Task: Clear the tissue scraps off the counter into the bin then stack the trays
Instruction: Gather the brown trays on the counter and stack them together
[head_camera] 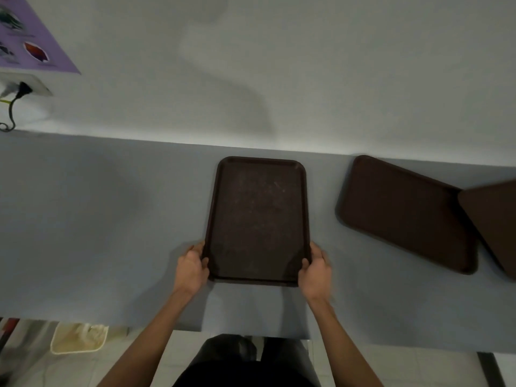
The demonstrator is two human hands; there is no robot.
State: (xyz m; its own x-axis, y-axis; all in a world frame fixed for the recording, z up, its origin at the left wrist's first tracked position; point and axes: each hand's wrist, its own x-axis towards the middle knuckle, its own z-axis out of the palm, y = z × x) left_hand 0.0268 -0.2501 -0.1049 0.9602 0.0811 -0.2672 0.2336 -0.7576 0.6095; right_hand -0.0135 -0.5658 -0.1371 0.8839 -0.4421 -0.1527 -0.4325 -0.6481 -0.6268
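Grey-blue flat worktop (83,219) runs along the wall. No tissue scraps show on it, so clearing looks done & stacking is prob. the step in hand.

Dark brown rectangular plastic tray (257,219) is at centre, long axis pointing away from the person, far end just short of the wall. Can't tell if it's lifted or resting. Second brown tray (405,213) lies skewed to the right, well apart from the first. Third brown tray (497,224), cut by the frame edge, is right beside it; can't tell if they overlap. Cream-lined bin (79,337) stands on the floor below the worktop's near left edge.

Left hand (191,268) & right hand (315,270) each grip a long rim of the centre tray near its near corners, fingers curled under, thumbs on top.

Risks:
- Both grips are at the near end, so the far end could dip, drag on the worktop or knock the wall.
- Target trays are skewed. Setting down w/o squaring first means rims may not nest & the stack rocks.
- If the 2nd & 3rd do overlap, the base is uneven & the stack could slide.
- Pale specks on the held tray could shake onto the worktop if it's tilted.
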